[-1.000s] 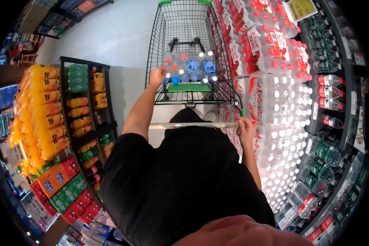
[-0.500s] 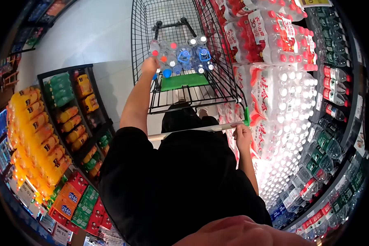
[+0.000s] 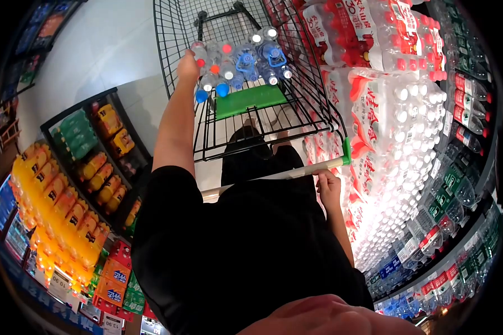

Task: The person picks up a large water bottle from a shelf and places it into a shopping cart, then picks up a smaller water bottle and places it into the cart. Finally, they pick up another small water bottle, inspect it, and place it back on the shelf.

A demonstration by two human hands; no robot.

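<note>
I observe the shopping cart (image 3: 250, 106) directly ahead of me, a group of capped bottles (image 3: 228, 69) standing close together in its near part, behind the green panel (image 3: 232, 105). Two of them carry blue carrying loops. My left hand (image 3: 188, 68) is at the left side of this group, arm extended; whether its fingers grasp a bottle or the cart's wire side, I cannot tell. The fingers of my right hand (image 3: 328, 187) are curled on the pale handle (image 3: 288, 175), near its right end. Shrink-wrapped bottle packs (image 3: 369, 111) are stacked to the right; orange drinks (image 3: 58, 204) stand to the left.
</note>
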